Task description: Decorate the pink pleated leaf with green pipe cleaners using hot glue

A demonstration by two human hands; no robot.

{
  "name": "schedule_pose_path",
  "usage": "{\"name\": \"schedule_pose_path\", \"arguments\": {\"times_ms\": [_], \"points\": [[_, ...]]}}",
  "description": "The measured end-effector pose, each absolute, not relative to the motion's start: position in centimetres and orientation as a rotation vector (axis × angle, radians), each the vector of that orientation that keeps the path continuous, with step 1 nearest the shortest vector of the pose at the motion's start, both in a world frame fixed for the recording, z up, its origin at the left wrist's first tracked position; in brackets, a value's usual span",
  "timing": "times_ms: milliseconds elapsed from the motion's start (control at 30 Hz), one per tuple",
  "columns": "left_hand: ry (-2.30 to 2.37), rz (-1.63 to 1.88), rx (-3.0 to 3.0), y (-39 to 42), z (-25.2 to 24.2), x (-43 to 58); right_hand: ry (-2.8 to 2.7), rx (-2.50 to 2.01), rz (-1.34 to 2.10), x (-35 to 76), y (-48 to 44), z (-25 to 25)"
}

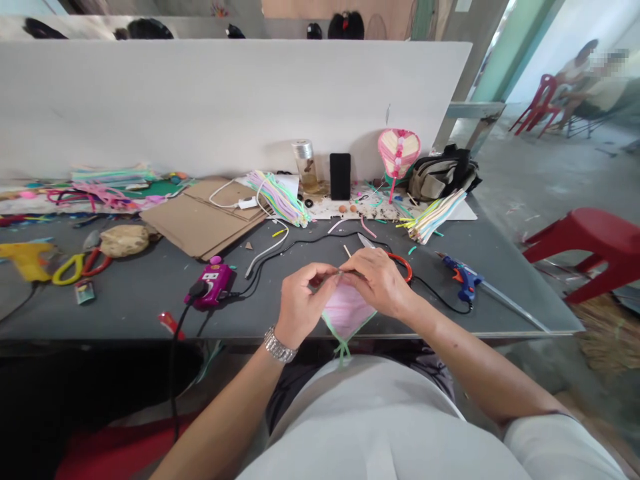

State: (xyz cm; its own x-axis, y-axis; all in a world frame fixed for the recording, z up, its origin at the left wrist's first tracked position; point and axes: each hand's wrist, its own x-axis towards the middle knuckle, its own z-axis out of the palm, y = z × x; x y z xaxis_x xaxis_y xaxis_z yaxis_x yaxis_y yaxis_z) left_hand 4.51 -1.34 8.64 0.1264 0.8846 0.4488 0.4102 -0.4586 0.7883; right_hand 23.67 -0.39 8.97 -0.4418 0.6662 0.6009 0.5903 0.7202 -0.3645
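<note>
My left hand (303, 303) and my right hand (377, 281) meet over the front of the grey table, pinching the top of a pink diamond-shaped craft piece (347, 311). Its edges are pale green, and green strips tie off at its lower tip. My fingers hide its top corner, where a thin pale stick (346, 251) pokes out beyond them. Just past my right hand lie a small blade (365, 241) and a red-handled tool (403, 266), partly hidden. A finished pink fan-shaped piece (399, 152) stands at the back.
A blue glue gun (463, 277) lies right, a purple plugged-in device (213, 283) left, with black cords across the grey table (150, 293). Cardboard sheets (205, 219), bundled coloured strips (431, 217), a phone (340, 176) and a jar (305, 165) stand behind. A red stool (590, 247) stands right.
</note>
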Motion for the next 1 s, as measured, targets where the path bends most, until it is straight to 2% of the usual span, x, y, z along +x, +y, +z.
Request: {"name": "schedule_pose_path", "arguments": {"times_ms": [567, 767, 1000], "points": [[1.225, 1.23, 1.588, -1.2, 7.5, 3.8, -1.935, -1.059, 0.475, 24.1, 0.2, 7.9], [1.142, 1.083, 1.333, -2.7, 5.3, 3.3, -1.683, -1.161, 0.708, 25.0, 1.1, 6.8], [1.16, 0.968, 1.284, -4.5, 2.7, 4.0, -1.565, -1.184, 0.765, 25.2, 1.7, 6.8]]}}
